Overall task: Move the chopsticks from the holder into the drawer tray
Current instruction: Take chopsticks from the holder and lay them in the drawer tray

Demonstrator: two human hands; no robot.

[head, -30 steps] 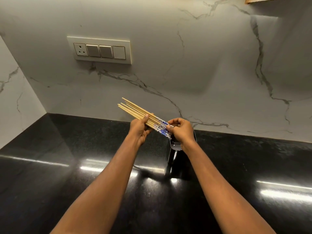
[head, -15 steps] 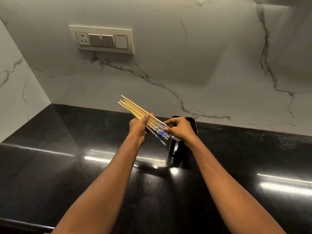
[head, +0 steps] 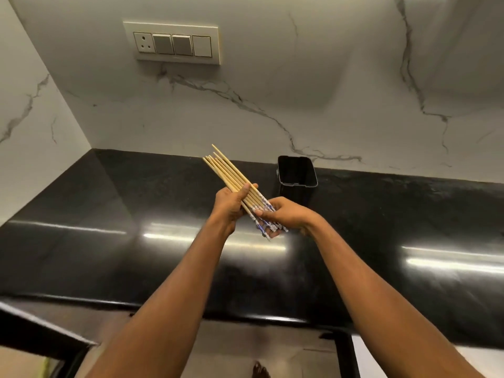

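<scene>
A bundle of several wooden chopsticks [head: 227, 171] with blue-and-white patterned ends slants above the black counter, thin tips up and to the left. My left hand [head: 230, 204] grips the bundle around its middle. My right hand [head: 286, 216] closes on the patterned ends lower right. The black rectangular holder [head: 297, 174] stands by the back wall, just behind and right of my hands, and looks empty. No drawer tray shows in view.
The glossy black counter [head: 109, 227] runs wall to wall, its front edge [head: 245, 317] near the bottom. A switch panel [head: 173, 43] sits on the marble wall. Below the counter edge, floor and dark cabinet framing [head: 346, 353] appear.
Both hands have drawn the chopstick bundle nearer to me and away from the holder, which now stands fully uncovered. The view has tipped down, showing the counter's front edge.
</scene>
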